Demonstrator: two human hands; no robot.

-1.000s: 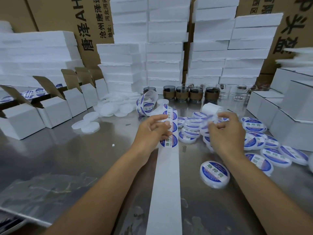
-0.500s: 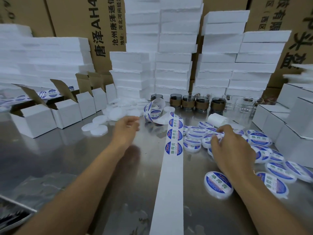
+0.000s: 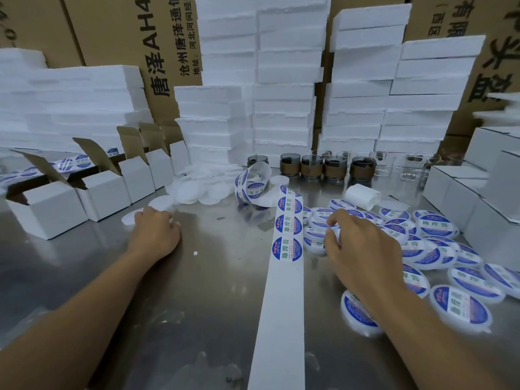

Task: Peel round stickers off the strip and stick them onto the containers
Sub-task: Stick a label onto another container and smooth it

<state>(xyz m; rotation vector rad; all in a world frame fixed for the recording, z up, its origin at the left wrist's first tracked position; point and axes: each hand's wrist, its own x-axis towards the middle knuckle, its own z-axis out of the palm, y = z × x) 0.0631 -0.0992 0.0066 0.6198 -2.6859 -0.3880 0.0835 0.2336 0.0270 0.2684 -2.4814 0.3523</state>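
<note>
Our left hand (image 3: 154,235) has left the strip (image 3: 284,311) and gone sideways, fingers curled onto a blank white lid (image 3: 130,218), grip unclear; our right hand (image 3: 363,249) pinches a labelled container (image 3: 317,244). That strip lies along the steel table (image 3: 219,277), foam blocks (image 3: 287,108) stacked behind.

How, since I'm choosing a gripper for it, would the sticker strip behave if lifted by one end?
Probably floppy: the sticker strip lies flat yet curls into a loose coil at its far end. Likely light, being thin paper. It may slide easily on the shiny metal table.
</note>
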